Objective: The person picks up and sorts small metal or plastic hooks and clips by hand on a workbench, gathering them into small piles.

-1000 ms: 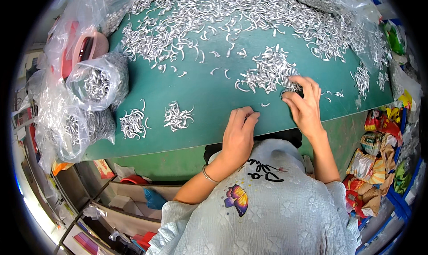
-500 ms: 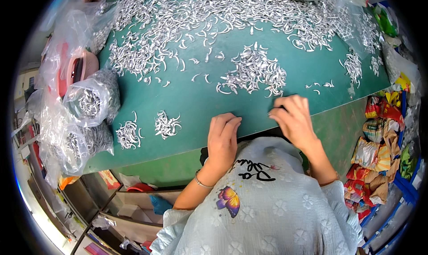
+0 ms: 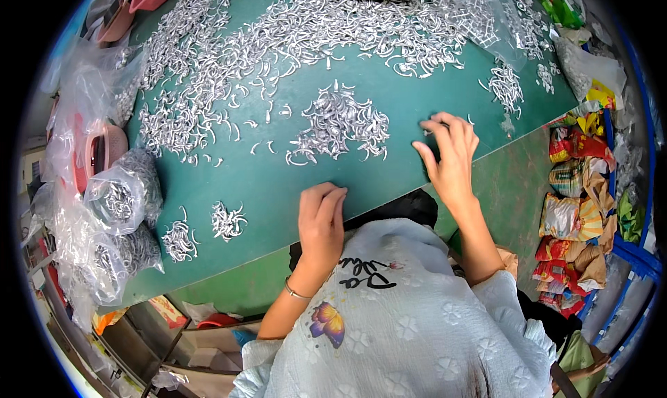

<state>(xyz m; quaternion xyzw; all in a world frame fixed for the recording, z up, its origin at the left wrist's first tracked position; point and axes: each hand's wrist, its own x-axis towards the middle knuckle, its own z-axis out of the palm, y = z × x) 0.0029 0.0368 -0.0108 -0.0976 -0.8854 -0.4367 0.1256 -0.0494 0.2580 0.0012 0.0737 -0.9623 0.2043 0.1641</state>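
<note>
My left hand [image 3: 322, 216] rests at the near edge of the green table [image 3: 271, 182], its fingers curled together; anything inside them is hidden. My right hand [image 3: 450, 151] reaches over the table farther right, thumb and fingers apart. Beside its fingertips lie a few loose curved silver metal pieces [image 3: 425, 132], partly covered by the hand. Between and beyond both hands sits a heap of the same silver pieces [image 3: 340, 125]. Two small piles lie to the left, one pile [image 3: 228, 221] nearer my left hand and another pile [image 3: 179, 242] beside the bags.
A broad spread of silver pieces [image 3: 292, 33] covers the far side. Clear plastic bags of pieces [image 3: 125, 203] and a pink basket [image 3: 104, 148] stand left. A smaller pile [image 3: 505, 88] lies right, near the table edge. Colourful packets [image 3: 566, 214] line the right side.
The view has shifted, moving the table leftward in the picture. My right hand has moved right to the few loose pieces and its fingers have spread. My left hand stays curled near the edge.
</note>
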